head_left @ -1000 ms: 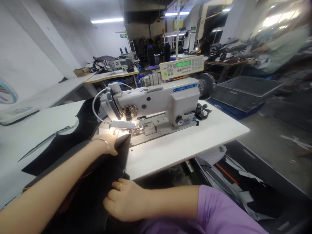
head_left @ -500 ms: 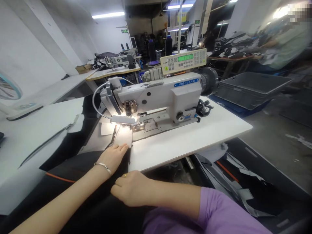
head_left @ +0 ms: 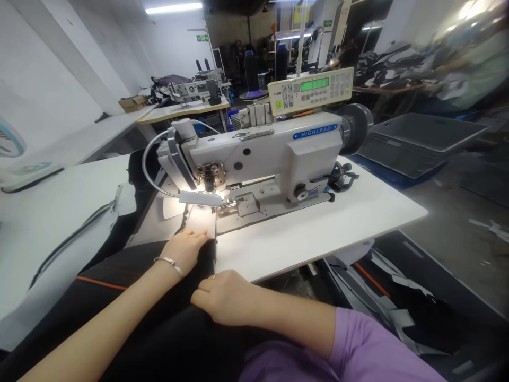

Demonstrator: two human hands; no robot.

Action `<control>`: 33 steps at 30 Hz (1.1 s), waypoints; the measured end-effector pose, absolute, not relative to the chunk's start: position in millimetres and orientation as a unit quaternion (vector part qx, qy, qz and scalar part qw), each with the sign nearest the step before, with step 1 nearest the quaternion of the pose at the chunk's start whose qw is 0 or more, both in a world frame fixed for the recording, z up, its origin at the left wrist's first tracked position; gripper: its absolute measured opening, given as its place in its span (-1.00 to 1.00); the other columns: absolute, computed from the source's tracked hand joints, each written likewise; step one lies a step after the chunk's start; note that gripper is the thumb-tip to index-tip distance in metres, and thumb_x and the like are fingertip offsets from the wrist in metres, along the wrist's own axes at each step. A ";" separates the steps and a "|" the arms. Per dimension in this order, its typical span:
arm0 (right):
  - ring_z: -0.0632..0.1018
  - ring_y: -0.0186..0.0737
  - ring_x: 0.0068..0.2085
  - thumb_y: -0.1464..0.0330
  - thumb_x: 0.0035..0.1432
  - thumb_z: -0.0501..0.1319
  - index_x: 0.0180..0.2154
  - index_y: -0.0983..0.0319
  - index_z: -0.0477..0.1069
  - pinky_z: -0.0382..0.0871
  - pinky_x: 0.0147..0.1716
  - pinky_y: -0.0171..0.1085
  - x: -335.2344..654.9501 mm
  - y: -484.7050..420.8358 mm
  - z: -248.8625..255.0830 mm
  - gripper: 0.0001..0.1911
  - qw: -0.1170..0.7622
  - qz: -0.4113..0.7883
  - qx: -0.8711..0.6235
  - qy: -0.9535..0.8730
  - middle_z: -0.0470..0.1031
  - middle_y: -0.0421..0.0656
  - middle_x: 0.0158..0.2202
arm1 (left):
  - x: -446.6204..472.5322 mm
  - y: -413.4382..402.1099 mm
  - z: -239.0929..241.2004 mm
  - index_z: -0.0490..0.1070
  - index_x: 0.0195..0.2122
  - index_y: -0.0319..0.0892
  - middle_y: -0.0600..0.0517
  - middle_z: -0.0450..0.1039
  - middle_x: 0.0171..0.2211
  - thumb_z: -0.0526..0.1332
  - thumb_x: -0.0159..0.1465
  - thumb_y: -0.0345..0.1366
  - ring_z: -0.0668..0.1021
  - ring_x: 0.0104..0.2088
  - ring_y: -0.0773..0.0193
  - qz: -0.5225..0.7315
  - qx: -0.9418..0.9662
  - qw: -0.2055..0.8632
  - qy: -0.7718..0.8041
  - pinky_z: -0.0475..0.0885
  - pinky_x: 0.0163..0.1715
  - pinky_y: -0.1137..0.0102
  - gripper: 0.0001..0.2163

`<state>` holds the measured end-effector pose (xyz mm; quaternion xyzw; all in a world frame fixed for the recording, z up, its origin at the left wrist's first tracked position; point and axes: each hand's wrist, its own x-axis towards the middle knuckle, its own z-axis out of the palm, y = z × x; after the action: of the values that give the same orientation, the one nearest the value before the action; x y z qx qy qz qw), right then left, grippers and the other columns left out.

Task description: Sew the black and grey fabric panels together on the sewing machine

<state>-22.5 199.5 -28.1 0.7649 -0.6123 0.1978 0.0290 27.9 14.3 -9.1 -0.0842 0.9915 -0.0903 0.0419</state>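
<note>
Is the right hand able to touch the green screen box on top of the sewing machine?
Probably yes. The right hand rests on the black fabric, and only open air lies between it and the control panel.

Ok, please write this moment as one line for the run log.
left hand: flat on black fabric, before the needle | right hand: on fabric edge at table front | sewing machine: lamp on

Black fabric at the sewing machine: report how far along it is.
Done: the black fabric lies flat on the white table, its edge lined up toward the lit needle area of the white Highlead sewing machine. In hand: left hand presses it flat, right hand rests on its near edge. Left: no finished seam is visible.
</note>
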 end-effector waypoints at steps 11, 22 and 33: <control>0.34 -0.34 -0.43 0.48 0.16 0.07 -0.36 0.25 0.25 0.03 -0.58 -0.32 -41.8 183.5 -25.3 -0.95 0.012 0.195 0.756 -0.625 0.36 -0.25 -0.41 | 7.5 5.5 -8.9 0.42 -0.04 -0.15 0.00 0.42 -0.01 -0.02 0.07 -0.64 0.45 -0.19 0.10 -0.114 -0.095 0.031 0.988 0.40 -0.26 0.25 -0.51; 0.28 -0.33 -0.47 0.49 0.14 0.09 -0.40 0.25 0.24 0.19 -0.46 -0.33 -43.7 180.8 -40.1 -0.93 0.074 0.212 0.755 -0.616 0.31 -0.22 -0.43 | -4.5 6.4 -4.3 0.43 -0.14 -0.21 -0.05 0.44 -0.18 -0.01 0.11 -0.60 0.40 -0.25 0.08 -0.118 -0.095 0.018 0.988 0.33 -0.20 0.21 -0.63; 0.36 -0.29 -0.40 0.46 0.19 0.07 -0.30 0.26 0.32 0.16 -0.46 -0.29 -30.0 169.8 24.7 -0.93 0.094 0.204 0.749 -0.624 0.39 -0.22 -0.34 | 1.2 -5.6 35.9 0.38 -0.09 -0.24 -0.07 0.45 -0.23 0.17 0.14 -0.38 0.47 -0.21 0.14 -0.106 -0.136 0.080 0.982 0.35 -0.20 0.27 -0.71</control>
<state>-30.0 169.8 24.7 0.7485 -0.6240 0.2038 0.0937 1.2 -5.6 35.9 -0.1359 0.9817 -0.1064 0.0802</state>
